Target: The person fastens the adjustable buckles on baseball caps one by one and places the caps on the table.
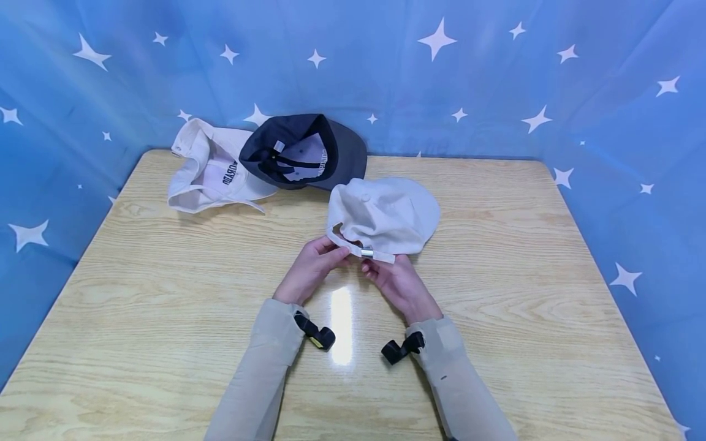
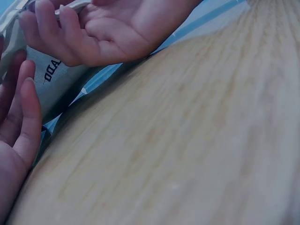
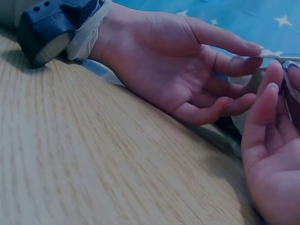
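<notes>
A white baseball cap (image 1: 388, 211) is held at its back strap, brim pointing away to the right. Its strap carries a metal buckle (image 1: 366, 252). My left hand (image 1: 314, 266) pinches the strap left of the buckle between thumb and forefinger. Under the strap's free end, my right hand (image 1: 399, 285) grips it with curled fingers. Dark lettering shows inside the cap (image 2: 52, 77) in the left wrist view. In the right wrist view the left hand (image 3: 173, 65) reaches in from the left, and the right hand (image 3: 276, 145) is partly cut off by the frame.
Behind the held cap lies a dark cap (image 1: 353, 150), open side up, overlapping another white cap (image 1: 190, 184) at the back left. All are on a wooden table (image 1: 524, 275). A blue star-patterned curtain (image 1: 386, 79) hangs behind and at both sides.
</notes>
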The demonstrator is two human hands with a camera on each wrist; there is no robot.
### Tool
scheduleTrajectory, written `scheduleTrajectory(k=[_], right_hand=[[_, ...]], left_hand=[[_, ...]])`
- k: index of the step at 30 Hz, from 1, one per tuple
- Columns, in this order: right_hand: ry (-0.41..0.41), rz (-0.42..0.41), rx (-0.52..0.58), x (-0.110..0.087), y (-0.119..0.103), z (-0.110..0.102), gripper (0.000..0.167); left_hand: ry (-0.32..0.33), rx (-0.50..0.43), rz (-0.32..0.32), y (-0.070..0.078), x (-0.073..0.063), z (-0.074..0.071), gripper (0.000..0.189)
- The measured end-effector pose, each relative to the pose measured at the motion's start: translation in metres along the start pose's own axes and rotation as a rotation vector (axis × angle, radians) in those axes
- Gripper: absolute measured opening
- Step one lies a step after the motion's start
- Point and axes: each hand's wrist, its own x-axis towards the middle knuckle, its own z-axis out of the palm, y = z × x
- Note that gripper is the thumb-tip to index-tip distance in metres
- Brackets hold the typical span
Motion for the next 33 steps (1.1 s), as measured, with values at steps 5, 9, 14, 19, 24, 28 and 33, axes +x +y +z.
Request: scheduleTrajectory(k=[5,9,14,19,24,28,33], right_hand=[[0.026,0.018,-0.004,0.0002,-0.0002,0.0003,0.042],[0.037,0.027,0.007,0.0007,-0.0003,0.0006,0.044],[0.054,0.038,0.025,0.0009,-0.0007,0.0009,0.040],[0.066,0.038,0.014,0.0015,0.0001,0.0014,0.033],[0.060,0.031,0.006,0.0024,0.0015,0.0007,0.042],[0.044,0.026,-0.009,0.0030,0.0020,0.0007,0.046],[0.044,0.033,-0.015,0.0031,0.0013,0.0006,0.035]], left_hand=[[0.015,0.003,-0.022,0.0003,0.0001,0.0000,0.031],[0.015,0.001,-0.030,0.0000,0.0006,0.0002,0.029],[0.016,-0.003,-0.027,-0.0001,0.0010,0.0005,0.027],[0.014,0.008,-0.031,-0.0001,0.0008,0.0005,0.026],[0.013,0.036,-0.037,0.0002,0.0001,0.0007,0.025],[0.011,0.045,-0.037,0.0006,-0.0001,0.0006,0.026],[0.004,0.053,-0.033,0.0004,0.0003,0.0006,0.028]])
